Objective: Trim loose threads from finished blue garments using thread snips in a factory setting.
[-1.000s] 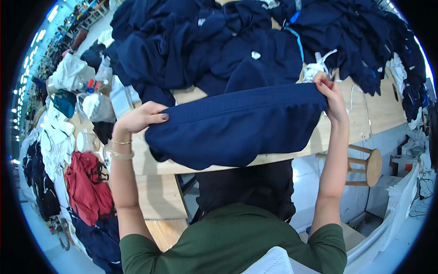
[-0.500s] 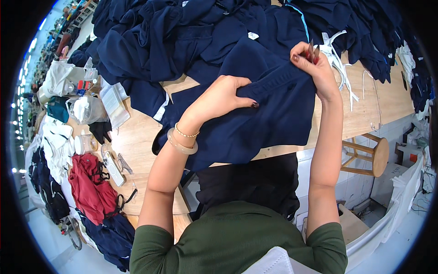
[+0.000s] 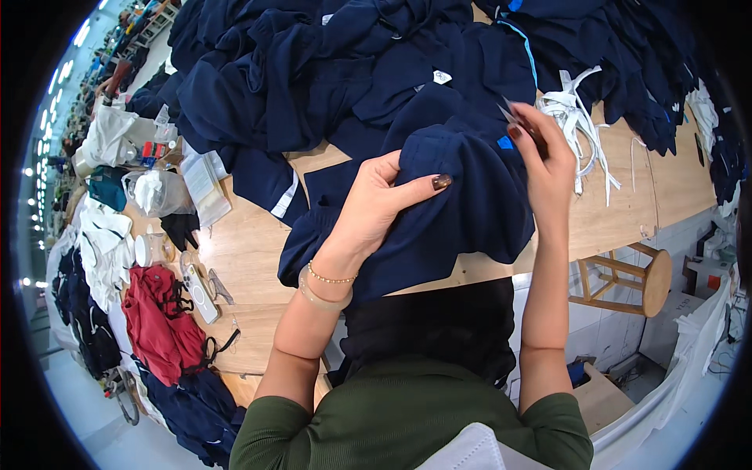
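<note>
My left hand [image 3: 374, 202] is closed on a navy garment [image 3: 478, 207], with the thumb lying over a stitched, gathered band and the fingers behind the cloth. Below that grip the cloth hangs in folds over the table's near edge. In my right hand [image 3: 550, 160], at the right side of the garment, is a small pair of thread snips [image 3: 507, 111]. Its pointed metal tips show past the fingers, and most of its body is hidden in the palm. Close to those fingers a small blue tag [image 3: 505, 142] lies on the navy cloth.
A heap of navy garments [image 3: 313, 86] covers the far side of the wooden table [image 3: 243, 262]. White strips [image 3: 576, 117] lie right of my right hand. At left are a red bag [image 3: 160, 321], a phone [image 3: 201, 294] and a plastic bag [image 3: 157, 192]. A wooden stool [image 3: 656, 282] stands at right.
The garment's band, stretched between both hands before, is now bunched up in my left hand. My right hand has come off the cloth, and the snips' tips now point up and left.
</note>
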A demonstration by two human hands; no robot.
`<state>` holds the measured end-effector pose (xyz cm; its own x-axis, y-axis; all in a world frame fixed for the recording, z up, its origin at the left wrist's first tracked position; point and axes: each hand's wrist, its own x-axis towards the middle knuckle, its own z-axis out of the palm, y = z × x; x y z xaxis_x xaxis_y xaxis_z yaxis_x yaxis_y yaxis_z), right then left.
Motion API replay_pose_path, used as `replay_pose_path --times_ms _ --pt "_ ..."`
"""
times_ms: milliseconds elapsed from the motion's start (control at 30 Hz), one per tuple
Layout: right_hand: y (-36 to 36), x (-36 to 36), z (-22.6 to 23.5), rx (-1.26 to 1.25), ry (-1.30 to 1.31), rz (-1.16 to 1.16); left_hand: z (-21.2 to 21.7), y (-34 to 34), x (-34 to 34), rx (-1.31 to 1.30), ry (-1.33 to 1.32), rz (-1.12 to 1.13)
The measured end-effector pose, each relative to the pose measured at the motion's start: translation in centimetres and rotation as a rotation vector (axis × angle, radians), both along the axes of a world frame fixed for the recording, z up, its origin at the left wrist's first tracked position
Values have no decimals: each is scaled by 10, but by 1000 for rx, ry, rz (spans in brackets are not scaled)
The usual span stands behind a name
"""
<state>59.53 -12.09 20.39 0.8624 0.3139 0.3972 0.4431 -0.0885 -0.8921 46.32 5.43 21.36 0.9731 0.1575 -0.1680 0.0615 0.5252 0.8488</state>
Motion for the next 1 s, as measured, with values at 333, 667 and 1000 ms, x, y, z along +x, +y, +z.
replay_pose_path --times_ms 333,667,1000 --pt "-17 -50 31 -139 -276 -3 10 -18 1 60 -53 104" --pt "-10 -51 35 -206 -411 -16 15 -23 -1 162 -67 124" --pt "-8 -50 33 -218 -480 -22 13 -21 0 216 -65 114"
